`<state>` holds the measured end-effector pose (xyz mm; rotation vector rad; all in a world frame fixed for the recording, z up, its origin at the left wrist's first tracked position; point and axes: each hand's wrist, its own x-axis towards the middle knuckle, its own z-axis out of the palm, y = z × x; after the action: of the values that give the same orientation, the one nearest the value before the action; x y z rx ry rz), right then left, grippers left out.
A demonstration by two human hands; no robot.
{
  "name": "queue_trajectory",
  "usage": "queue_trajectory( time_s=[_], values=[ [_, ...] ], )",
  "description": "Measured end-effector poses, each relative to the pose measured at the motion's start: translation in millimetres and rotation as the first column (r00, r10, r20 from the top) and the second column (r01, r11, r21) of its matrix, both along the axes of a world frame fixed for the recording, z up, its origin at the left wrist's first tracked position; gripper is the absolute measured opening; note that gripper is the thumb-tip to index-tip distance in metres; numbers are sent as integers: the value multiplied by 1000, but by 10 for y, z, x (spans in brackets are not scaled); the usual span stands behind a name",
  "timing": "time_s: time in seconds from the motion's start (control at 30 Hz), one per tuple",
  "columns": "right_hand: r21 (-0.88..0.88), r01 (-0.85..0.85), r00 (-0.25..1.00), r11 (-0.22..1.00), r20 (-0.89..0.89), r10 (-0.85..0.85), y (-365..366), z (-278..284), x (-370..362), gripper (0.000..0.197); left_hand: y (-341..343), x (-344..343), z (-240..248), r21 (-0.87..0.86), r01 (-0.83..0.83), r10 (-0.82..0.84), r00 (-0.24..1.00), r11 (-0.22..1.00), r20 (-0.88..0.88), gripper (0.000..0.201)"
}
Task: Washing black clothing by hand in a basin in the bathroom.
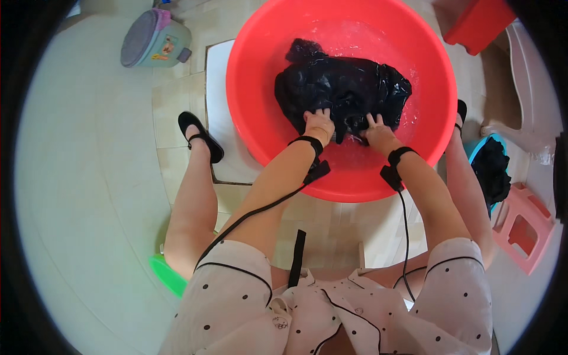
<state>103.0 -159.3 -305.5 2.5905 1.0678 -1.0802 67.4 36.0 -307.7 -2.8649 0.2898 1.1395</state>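
A wet, black garment (pixel 349 83) lies bunched up in a large red basin (pixel 251 77), its surface shiny with water. My left hand (pixel 320 125) grips the near edge of the cloth left of the middle, fingertips pressed into the folds. A short way to the right, my right hand (pixel 381 136) holds the same near edge, with two fingers showing on top of the fabric. Both thumbs are mostly hidden. What kind of garment it is cannot be made out. Shallow, slightly foamy water surrounds it.
A white board (pixel 222 118) lies under the basin's left side. Farther left stands a lidded bin (pixel 168 47). At right are a blue tub (pixel 499 139) of dark cloth and a pink stool (pixel 519 228). Black cables (pixel 248 216) run from my wrist straps.
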Motion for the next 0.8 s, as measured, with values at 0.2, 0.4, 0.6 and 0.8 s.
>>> queue_trajectory(
  time_s=[0.2, 0.4, 0.6, 0.8],
  values=[
    [-67, -165, 985, 984, 47, 168, 124, -189, 73, 23, 42, -88, -485, 157, -49, 57, 997, 986, -44, 54],
    [-137, -173, 979, 975, 84, 185, 27, -316, -25, 24, -48, -124, -341, 191, 189, -169, 979, 963, -114, 42],
    [-225, -230, 973, 947, -24, 231, -51, 125, -167, 26, 284, -338, -238, 103, 383, -367, 919, 918, -145, 41],
    [-125, 3, 952, 992, -302, -40, -469, 203, -39, 34, 236, -471, 288, -6, 141, -137, 953, 990, -271, 35]
  ],
)
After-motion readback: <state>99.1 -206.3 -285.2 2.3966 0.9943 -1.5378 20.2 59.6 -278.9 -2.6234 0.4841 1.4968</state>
